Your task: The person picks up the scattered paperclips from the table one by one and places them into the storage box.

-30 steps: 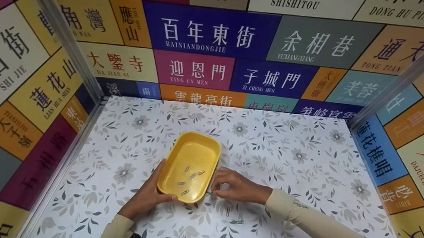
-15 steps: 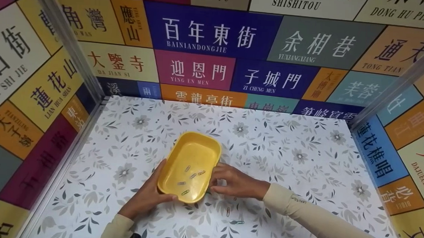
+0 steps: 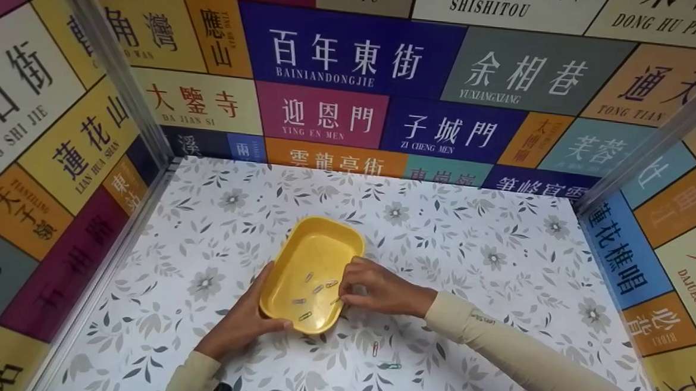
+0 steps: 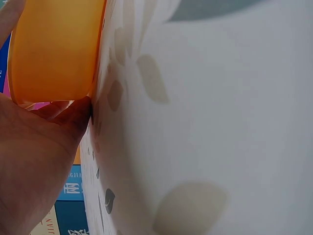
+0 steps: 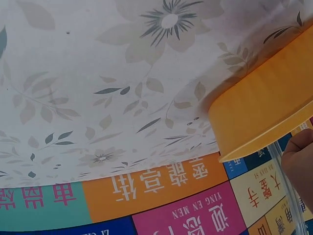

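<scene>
A yellow oval tray (image 3: 315, 247) sits on the flower-patterned worktop (image 3: 469, 273), roughly midway between its left and right edges and somewhat nearer the front edge than the back; its long axis runs slantwise, the far end leaning to the right. The left hand (image 3: 240, 324) cups the tray's near-left side, palm against the outer wall and thumb hooked over the front rim; the left wrist view shows the same grip from below, skin pressed to the orange-yellow wall where it meets the worktop. The right hand (image 3: 373, 289) hangs over the tray's right rim with its fingertips bunched together, pinching a paper clip (image 3: 336, 301) (small and partly hidden, so its colour is unclear) just inside that rim. Several more paper clips (image 3: 313, 289) lie loose on the tray floor, gathered in its near half. Two further clips rest on the worktop just in front of the tray, toward the front edge: a reddish clip (image 3: 375, 348) and, beside it, a green clip (image 3: 389, 366). Panels printed with street names (image 3: 343, 55) wall the worktop on its left, back and right sides.
</scene>
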{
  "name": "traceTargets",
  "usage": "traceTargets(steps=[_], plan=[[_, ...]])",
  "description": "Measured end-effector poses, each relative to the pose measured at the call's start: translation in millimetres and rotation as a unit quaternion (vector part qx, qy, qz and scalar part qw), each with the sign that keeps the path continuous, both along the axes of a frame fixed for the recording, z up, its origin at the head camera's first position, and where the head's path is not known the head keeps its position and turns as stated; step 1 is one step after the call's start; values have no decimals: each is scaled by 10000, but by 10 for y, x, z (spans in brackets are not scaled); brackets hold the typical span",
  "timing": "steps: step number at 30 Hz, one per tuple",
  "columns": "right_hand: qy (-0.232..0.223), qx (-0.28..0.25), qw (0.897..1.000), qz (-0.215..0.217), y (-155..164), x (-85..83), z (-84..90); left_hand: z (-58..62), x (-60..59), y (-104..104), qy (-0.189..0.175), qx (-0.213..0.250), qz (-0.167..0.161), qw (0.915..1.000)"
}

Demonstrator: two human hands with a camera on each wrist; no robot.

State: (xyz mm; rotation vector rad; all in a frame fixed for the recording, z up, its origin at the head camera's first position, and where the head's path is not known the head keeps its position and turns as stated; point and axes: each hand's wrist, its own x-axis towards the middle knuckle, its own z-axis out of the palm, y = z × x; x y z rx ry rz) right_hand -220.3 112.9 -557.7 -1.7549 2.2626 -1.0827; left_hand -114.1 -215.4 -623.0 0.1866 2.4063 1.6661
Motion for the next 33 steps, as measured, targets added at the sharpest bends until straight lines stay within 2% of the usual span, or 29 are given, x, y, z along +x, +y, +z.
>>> traceTargets(steps=[6, 13, 26, 33], plan=[[34, 253, 9997, 27, -53, -20, -5, -21, -16, 3, 48, 73, -9, 10000], [271, 624, 9977, 7, -147, -58, -3, -20, -13, 5, 21, 45, 39, 10000], [178, 1097, 9938, -81, -313, -171, -30, -19, -12, 15, 37, -10, 49, 10000], [48, 1318, 9911, -178, -368, -286, -26, -21, -9, 10, -63, 143, 38, 9999]])
